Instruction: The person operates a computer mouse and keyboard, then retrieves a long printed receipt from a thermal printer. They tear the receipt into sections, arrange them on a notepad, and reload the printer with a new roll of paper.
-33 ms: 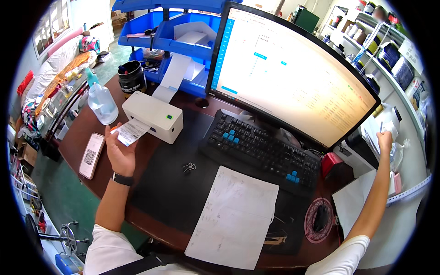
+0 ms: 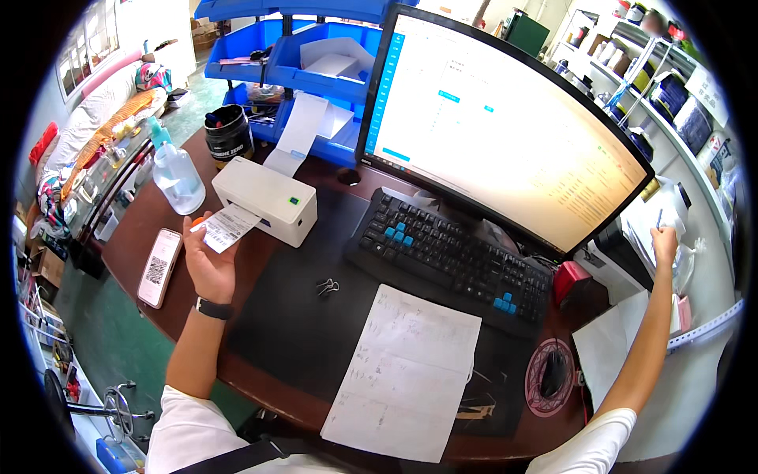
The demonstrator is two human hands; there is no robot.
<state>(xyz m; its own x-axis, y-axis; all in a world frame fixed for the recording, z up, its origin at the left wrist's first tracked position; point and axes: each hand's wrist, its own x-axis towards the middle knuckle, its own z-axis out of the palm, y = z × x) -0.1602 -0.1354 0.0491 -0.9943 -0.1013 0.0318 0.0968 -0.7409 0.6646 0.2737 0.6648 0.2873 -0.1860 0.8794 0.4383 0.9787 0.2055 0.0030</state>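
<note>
My left hand (image 2: 210, 268) is turned palm up at the front of the white label printer (image 2: 264, 201). Its fingers are closed about the free end of a printed paper label (image 2: 229, 227), which still reaches into the printer's slot. A small orange thing shows at the fingertips, too small to name. Far to the right, my right hand (image 2: 665, 245) is closed round a slim pen (image 2: 659, 217), held upright beside white papers (image 2: 641, 229). A phone (image 2: 159, 268) lies left of my left hand, and a clear pump bottle (image 2: 178, 180) stands beyond it.
A monitor (image 2: 505, 134) stands behind a black keyboard (image 2: 450, 257). A handwritten sheet (image 2: 403, 371) and a binder clip (image 2: 327, 287) lie on the dark mat. A mouse (image 2: 554, 373) sits at right. Blue bins (image 2: 320, 75) and a black tub (image 2: 227, 136) stand at the back left.
</note>
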